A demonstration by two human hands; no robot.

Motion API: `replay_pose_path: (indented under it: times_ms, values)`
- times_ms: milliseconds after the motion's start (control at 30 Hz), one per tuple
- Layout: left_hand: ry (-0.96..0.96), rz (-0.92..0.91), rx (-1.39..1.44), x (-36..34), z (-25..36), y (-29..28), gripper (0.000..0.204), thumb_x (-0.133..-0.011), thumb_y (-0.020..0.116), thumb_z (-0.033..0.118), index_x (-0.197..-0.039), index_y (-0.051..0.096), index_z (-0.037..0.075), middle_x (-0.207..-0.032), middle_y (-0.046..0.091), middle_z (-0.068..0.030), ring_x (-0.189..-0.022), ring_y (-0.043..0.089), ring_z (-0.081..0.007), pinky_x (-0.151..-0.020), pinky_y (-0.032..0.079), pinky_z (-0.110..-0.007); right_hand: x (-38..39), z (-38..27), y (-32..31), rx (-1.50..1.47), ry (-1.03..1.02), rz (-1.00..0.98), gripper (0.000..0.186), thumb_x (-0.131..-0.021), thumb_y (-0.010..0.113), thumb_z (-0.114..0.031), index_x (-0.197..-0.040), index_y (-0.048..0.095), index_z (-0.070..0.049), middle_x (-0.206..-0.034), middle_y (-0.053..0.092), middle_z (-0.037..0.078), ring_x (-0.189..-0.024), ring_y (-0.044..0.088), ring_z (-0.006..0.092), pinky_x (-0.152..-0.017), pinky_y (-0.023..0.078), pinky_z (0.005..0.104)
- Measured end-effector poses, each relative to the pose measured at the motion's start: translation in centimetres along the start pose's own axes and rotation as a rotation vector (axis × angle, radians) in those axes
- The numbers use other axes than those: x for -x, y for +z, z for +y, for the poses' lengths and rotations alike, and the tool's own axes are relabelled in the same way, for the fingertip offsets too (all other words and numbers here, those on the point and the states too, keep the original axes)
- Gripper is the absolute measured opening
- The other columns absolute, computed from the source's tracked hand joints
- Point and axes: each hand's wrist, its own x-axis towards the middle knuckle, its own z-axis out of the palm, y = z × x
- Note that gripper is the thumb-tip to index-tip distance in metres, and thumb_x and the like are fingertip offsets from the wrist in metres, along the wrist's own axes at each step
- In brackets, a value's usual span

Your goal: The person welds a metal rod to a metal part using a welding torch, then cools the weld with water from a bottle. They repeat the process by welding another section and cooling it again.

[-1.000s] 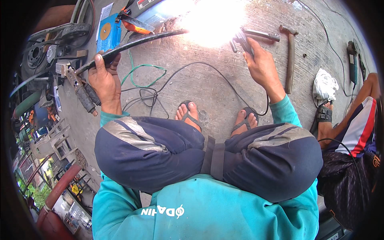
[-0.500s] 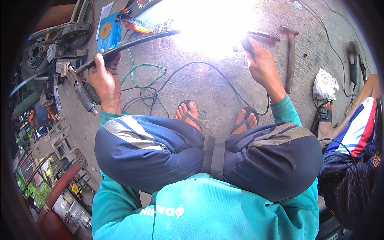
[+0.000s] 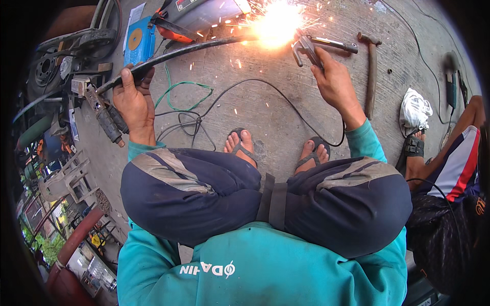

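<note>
A long dark metal bar (image 3: 199, 46) curves across the far part of the floor. My left hand (image 3: 136, 104) grips its near-left end, thumb on top and fingers curled beneath. Beside that hand, a clamp-like metal piece with grey cylinders (image 3: 104, 112) sits by the bar's end. Closed in my right hand (image 3: 336, 84) is a welding electrode holder (image 3: 307, 50), its jaws toward the bar's far end. An orange-white burst of sparks (image 3: 278, 24) hides the bar's tip and any electrode. Right of the glare lies a metal rod with a thicker end (image 3: 337, 45).
A hammer (image 3: 371, 76) lies right of my right hand. Black cable (image 3: 275, 86) and green wire (image 3: 178, 84) cross the concrete. A blue case (image 3: 138, 43) and grey-orange machine (image 3: 209, 18) stand beyond the bar. At right are white cloth (image 3: 415, 109), a grinder (image 3: 451, 86) and another person's leg (image 3: 467, 115).
The wide white glare has shrunk to a smaller orange burst with flying sparks, uncovering the electrode holder and the machine behind. Both my hands stay nearly in place.
</note>
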Motion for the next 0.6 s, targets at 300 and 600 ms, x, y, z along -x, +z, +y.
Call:
replay_pose_path:
  times_ms: [300,600]
  values:
    - [0.01,-0.014,-0.035,0.12,0.06,0.1,0.036,-0.105,0.063,0.027,-0.115,0.061,-0.008,-0.105,0.072,-0.0199,-0.095,0.074,-0.0278,-0.09,0.065,-0.043,-0.51,0.09,-0.58,0.064,0.051,-0.116,0.05,-0.096,0.064,-0.015,-0.141,0.054,0.004,-0.127,0.066,0.029,-0.119,0.064,0.0445,-0.1,0.051,0.0474]
    - [0.022,-0.024,-0.031,0.09,0.02,0.15,0.036,-0.106,0.062,0.026,-0.116,0.06,-0.008,-0.105,0.072,-0.0192,-0.094,0.074,-0.0272,-0.091,0.065,-0.043,-0.48,0.31,-0.08,0.067,-0.087,-0.009,0.022,-0.096,0.053,-0.013,-0.109,0.059,0.004,-0.096,0.068,0.029,-0.093,0.064,0.0488,-0.082,0.051,0.0568]
